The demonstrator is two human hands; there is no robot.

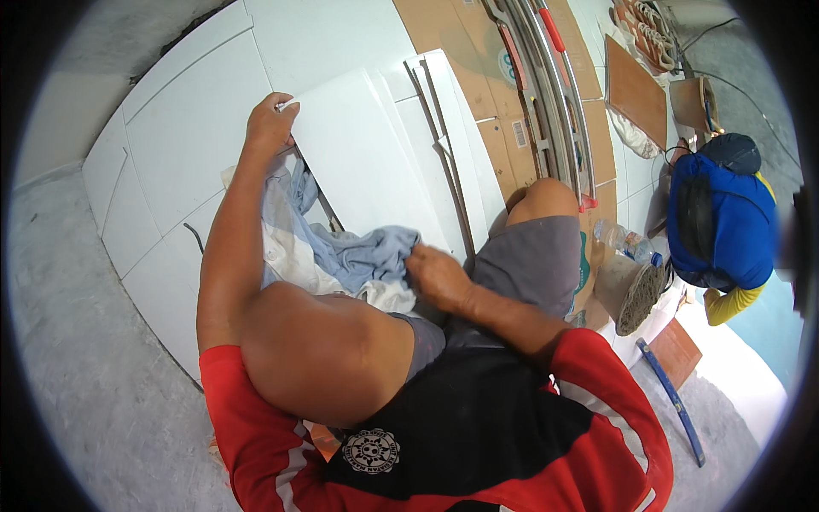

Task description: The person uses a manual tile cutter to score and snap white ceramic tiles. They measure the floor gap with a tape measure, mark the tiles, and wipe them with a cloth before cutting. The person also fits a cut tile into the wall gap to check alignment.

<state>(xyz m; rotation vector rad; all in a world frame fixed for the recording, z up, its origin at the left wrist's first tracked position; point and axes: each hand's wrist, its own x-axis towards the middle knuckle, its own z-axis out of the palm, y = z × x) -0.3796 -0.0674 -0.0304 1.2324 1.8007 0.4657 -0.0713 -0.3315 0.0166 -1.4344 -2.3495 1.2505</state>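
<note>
My left hand (271,124) is closed on the far left corner of a white tile (350,145), its fingers wrapped over the edge. The tile slants up from the floor and rests partly before my lap, with more white tiles (465,145) beside it on the right. My right hand (439,277) is closed on a bunched light-blue cloth (375,252) at the tile's near edge. The cloth spreads left, under the tile's left side, over a whitish cloth (290,252). What lies beneath the tile is mostly hidden.
Flattened cardboard (495,162) lies at the right under a long metal tile cutter (546,94). Beyond are a co-worker in blue (725,222), a mortar bucket (627,286), a plastic bottle (627,241), a blue spirit level (674,405) and a brown tile (636,90).
</note>
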